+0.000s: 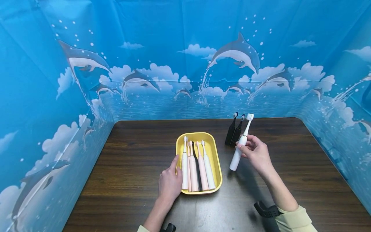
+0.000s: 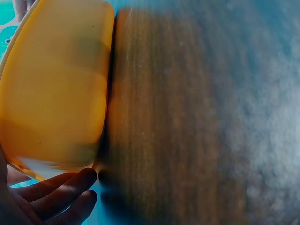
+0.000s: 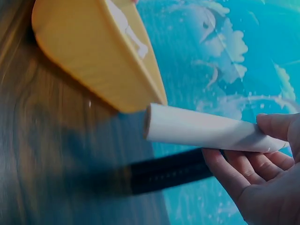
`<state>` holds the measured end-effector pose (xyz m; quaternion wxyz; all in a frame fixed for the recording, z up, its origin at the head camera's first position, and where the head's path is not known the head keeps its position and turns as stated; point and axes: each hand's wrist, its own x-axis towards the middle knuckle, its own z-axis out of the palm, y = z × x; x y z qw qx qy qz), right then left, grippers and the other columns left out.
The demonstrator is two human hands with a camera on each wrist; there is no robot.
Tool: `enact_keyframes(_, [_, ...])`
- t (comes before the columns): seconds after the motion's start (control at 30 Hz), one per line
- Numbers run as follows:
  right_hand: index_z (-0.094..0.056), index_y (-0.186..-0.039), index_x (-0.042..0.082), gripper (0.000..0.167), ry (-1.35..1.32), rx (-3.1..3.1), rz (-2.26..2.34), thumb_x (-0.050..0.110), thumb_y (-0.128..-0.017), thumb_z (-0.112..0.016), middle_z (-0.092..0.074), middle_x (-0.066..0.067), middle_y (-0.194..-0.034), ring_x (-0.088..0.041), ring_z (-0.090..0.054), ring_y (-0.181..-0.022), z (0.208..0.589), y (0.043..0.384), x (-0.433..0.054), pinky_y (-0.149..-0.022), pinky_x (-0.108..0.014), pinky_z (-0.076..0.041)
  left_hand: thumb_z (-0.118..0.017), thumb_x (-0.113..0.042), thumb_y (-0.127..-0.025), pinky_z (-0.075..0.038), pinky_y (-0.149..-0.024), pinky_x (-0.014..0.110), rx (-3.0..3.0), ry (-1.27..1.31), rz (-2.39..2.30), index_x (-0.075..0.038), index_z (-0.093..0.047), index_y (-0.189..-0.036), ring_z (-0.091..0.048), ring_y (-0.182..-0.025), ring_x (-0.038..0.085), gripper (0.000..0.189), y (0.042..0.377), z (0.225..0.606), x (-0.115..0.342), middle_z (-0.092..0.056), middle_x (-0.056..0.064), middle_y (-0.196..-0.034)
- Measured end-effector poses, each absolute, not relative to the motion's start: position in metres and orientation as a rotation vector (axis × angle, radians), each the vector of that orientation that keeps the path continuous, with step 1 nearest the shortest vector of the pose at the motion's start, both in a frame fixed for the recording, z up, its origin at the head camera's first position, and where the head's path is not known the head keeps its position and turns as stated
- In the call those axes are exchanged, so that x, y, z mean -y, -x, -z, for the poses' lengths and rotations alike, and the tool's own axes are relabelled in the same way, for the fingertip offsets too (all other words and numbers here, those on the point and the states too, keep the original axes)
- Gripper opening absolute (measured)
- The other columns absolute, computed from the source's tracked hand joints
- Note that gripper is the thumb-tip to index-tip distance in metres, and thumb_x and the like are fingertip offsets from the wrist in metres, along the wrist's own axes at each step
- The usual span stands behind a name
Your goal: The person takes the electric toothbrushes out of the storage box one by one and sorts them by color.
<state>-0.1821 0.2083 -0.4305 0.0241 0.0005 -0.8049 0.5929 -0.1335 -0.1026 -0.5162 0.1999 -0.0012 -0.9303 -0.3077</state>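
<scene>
My right hand (image 1: pixel 256 153) pinches a white electric toothbrush (image 1: pixel 237 156) by its handle, between thumb and fingers. Its bristle head points up and away, and its base hangs over the table in the right wrist view. Just behind it, two black electric toothbrushes (image 1: pixel 230 133) stand side by side with their heads up. To the left is a yellow tray (image 1: pixel 218 170) with several white, pink and black toothbrushes lying side by side in it. My left hand (image 1: pixel 170 180) holds the tray's left side, thumb at the rim and fingers along the outer wall in the left wrist view.
The dark wood-grain table (image 1: pixel 127 167) reaches back to a blue dolphin-print backdrop (image 1: pixel 162 58), which also closes in both sides. Black wrist bands (image 1: pixel 266 210) sit on the forearms, near the light sleeves.
</scene>
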Motion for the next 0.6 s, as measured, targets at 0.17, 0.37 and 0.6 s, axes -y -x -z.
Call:
enact_keyframes(0.17, [-0.052,-0.138,-0.009,0.046,0.059,2.509,-1.612,0.01,-0.099,-0.067,-0.065,-0.031,-0.122,-0.034,-0.068,-0.104,0.439,0.188,-0.226,-0.072,-0.027,-0.058,-0.061,-0.009,-0.094,-0.045,-0.052,0.046,2.603,0.007,0.866,-0.01,-0.063,-0.14,-0.061,-0.057,0.028,0.046,0.134,0.517,0.103,-0.072,0.022,-0.08])
enact_keyframes(0.37, [-0.055,-0.133,-0.009,0.041,0.182,2.41,-1.47,0.005,-0.097,-0.069,-0.068,-0.029,-0.118,0.002,-0.062,-0.083,0.453,0.199,-0.246,-0.066,-0.014,-0.052,-0.061,-0.009,-0.094,-0.043,-0.05,0.044,2.61,0.007,0.866,-0.011,-0.063,-0.14,-0.058,-0.055,0.025,0.046,0.134,0.517,0.103,-0.072,0.022,-0.082])
enact_keyframes(0.6, [-0.061,-0.127,-0.006,0.035,0.306,2.274,-1.296,0.003,-0.094,-0.071,-0.071,-0.024,-0.116,0.015,-0.051,-0.082,0.47,0.21,-0.263,-0.076,-0.009,-0.042,-0.062,-0.009,-0.095,-0.041,-0.049,0.041,2.617,0.006,0.871,-0.01,-0.063,-0.14,-0.053,-0.053,0.022,0.046,0.134,0.518,0.103,-0.072,0.022,-0.081])
